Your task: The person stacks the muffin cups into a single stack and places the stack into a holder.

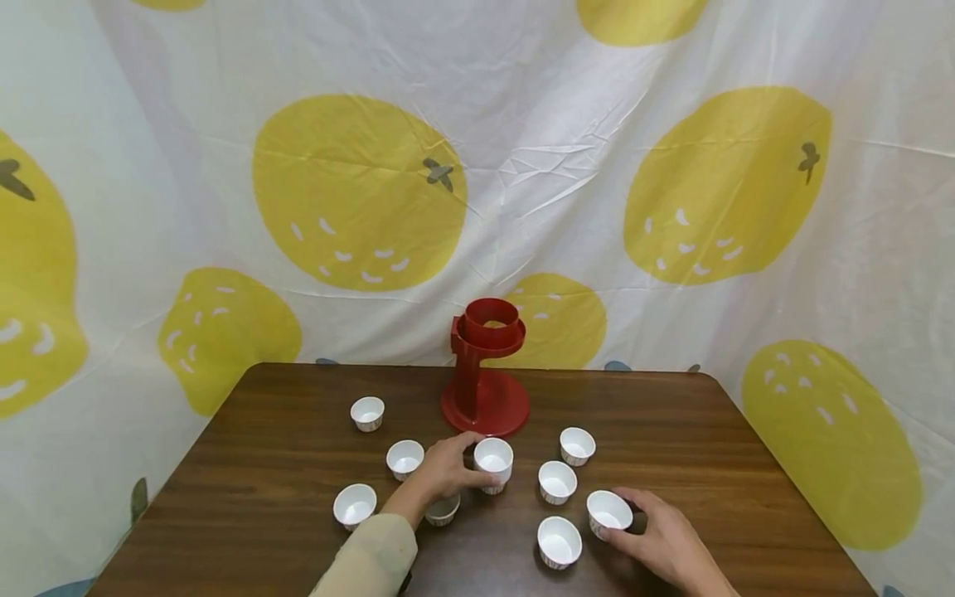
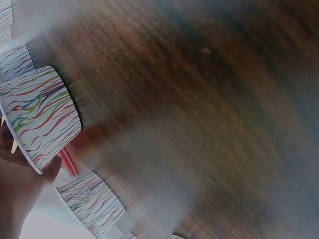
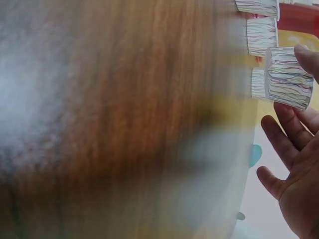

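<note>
In the head view my left hand [image 1: 446, 466] grips a small white paper baking cup [image 1: 493, 458] near the table's middle, thumb on the near side. The left wrist view shows wavy coloured stripes on a cup [image 2: 42, 112] by that hand's fingers [image 2: 22, 191]. My right hand [image 1: 662, 535] pinches another baking cup [image 1: 608, 514] at the right by its side. In the right wrist view this striped cup [image 3: 289, 78] sits between thumb and fingers, the other fingers spread. One more cup [image 1: 443, 510] is partly hidden under my left wrist.
Baking cups stand upright on the wooden table [image 1: 291, 448]: left ones [image 1: 368, 414] [image 1: 405, 458] [image 1: 355, 506] and right ones [image 1: 578, 446] [image 1: 557, 482] [image 1: 559, 542]. A red stand [image 1: 485, 402] with a ring on top is at the back. Behind hangs a lemon-print cloth [image 1: 537, 207].
</note>
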Action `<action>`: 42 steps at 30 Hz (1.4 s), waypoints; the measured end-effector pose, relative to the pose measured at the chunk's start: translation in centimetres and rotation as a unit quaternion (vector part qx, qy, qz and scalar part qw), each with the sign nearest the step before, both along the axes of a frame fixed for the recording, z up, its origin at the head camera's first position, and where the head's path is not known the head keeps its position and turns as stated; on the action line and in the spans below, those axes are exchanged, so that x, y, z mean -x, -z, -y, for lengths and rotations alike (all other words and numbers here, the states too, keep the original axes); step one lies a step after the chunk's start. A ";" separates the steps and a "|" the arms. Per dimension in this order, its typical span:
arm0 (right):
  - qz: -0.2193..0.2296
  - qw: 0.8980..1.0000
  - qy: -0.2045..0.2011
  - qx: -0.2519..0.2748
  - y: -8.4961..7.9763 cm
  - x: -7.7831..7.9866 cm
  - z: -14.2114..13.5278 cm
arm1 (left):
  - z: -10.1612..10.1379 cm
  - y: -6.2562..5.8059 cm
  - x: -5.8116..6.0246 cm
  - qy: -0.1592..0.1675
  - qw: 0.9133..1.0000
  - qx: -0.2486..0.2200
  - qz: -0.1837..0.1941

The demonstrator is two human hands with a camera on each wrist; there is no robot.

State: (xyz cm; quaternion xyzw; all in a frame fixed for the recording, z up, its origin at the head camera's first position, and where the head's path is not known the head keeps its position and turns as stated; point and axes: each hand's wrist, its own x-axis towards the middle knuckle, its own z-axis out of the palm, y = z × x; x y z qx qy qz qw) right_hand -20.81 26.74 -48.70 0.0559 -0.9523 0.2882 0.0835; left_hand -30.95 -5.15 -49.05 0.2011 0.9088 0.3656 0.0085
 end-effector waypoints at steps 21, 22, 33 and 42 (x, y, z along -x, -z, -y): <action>-0.033 0.999 -0.015 0.029 -0.8 1.4 1.4 | 0.0 0.1 0.0 -0.004 1.000 -0.001 0.015; -0.034 0.999 -0.017 0.029 -1.0 1.5 1.6 | 0.0 0.1 0.0 -0.003 1.000 -0.001 0.014; -0.045 0.998 -0.026 0.033 -1.9 2.8 3.0 | 0.1 0.1 -0.1 0.004 1.000 0.002 0.010; -0.048 0.997 -0.040 0.049 -2.1 3.9 4.2 | 0.0 0.0 -0.2 0.006 1.000 -0.010 0.017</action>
